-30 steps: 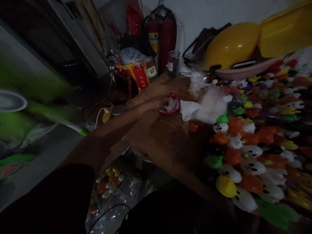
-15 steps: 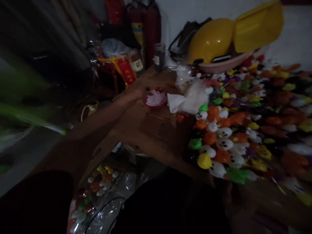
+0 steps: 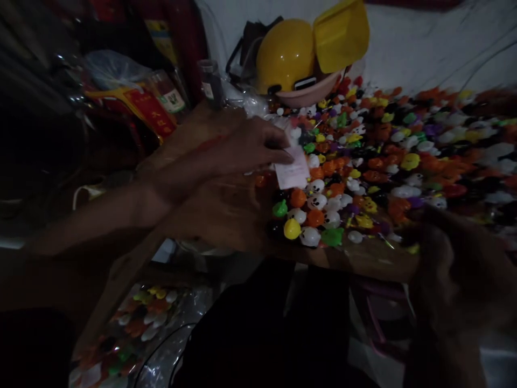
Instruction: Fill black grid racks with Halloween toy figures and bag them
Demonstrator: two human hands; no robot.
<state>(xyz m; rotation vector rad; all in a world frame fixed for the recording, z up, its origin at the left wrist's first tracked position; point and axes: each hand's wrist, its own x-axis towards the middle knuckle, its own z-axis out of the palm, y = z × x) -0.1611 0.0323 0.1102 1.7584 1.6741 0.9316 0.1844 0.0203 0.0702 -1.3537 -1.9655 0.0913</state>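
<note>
My left hand (image 3: 258, 143) reaches over the wooden table (image 3: 218, 215) with thumb and fingers pinched on a small white paper slip (image 3: 293, 171). The slip hangs at the left edge of a dense spread of small plastic figures, among them a yellow figure (image 3: 291, 229), a green figure (image 3: 332, 237) and white ghost-like heads (image 3: 317, 201). My right hand (image 3: 460, 264) is dark and smeared over the table's front edge at the right, near the figures. Whether it holds anything cannot be made out.
A yellow helmet (image 3: 286, 54) sits on a pink basin (image 3: 311, 96) by the wall, with a lidded jar (image 3: 210, 81) to its left. Below the table, a clear plastic bag (image 3: 173, 334) holds more figures. A pink stool frame (image 3: 377, 323) stands beneath.
My left hand has moved right from near the red bowl of paper slips and now has a slip. My right hand has come up at the right. The view has shifted to the right.
</note>
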